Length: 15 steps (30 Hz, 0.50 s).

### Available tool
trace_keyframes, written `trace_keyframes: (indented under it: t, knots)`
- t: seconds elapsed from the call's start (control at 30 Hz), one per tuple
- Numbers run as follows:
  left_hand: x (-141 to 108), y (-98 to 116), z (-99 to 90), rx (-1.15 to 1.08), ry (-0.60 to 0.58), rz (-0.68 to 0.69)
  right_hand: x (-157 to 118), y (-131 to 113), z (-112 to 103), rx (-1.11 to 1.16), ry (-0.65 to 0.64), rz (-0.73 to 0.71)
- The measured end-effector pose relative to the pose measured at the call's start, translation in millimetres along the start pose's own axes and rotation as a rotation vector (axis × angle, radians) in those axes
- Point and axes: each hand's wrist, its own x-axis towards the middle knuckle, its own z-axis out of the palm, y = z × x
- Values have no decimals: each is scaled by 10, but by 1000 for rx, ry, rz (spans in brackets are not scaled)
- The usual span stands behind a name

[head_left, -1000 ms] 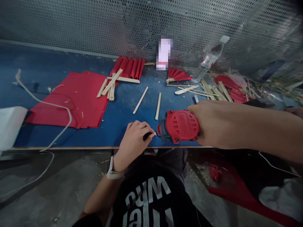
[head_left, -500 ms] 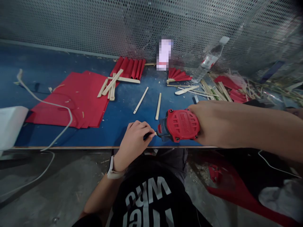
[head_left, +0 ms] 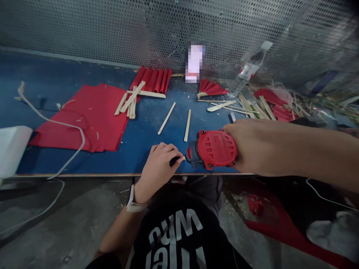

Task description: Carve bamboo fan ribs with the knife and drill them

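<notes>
My left hand (head_left: 161, 164) rests at the table's front edge, fingers pinched on a thin bamboo strip (head_left: 184, 158); only the strip's pale tip shows. Beside those fingertips, my right hand (head_left: 244, 149) grips a red and black power drill (head_left: 217, 149). The drill's vented rear cap, marked "brushless", faces up. Its bit and the spot beneath it are hidden. Just beyond the hands lie two loose bamboo strips, a left one (head_left: 166, 118) with a small hole near its end and a right one (head_left: 187, 125).
Red sheets (head_left: 81, 119) lie at left under a white cable (head_left: 75, 127). Behind are bamboo pieces (head_left: 133, 102), pleated red paper (head_left: 153, 80), a small red fan (head_left: 211, 89), a phone-like bright screen (head_left: 195, 63) and a plastic bottle (head_left: 249, 69). Bamboo scraps (head_left: 260, 106) crowd the right; mesh (head_left: 112, 33) stands behind.
Almost nothing differs. Both hands, the drill and the pinched strip hold the same place; the view has shifted very slightly.
</notes>
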Motion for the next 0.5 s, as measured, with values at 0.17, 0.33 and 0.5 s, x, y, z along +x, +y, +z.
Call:
trace_keyframes:
  t: [0.17,0.33,0.5]
  knots:
    - [0,-7,5,-4,11,11,-21,197,133,67,138,-165]
    - [2,6,-7,11,-14,3,-55,258,171,71,102,-179]
    - [23,27,-31,8,-48,-27,-276,224,533,188,455,-22]
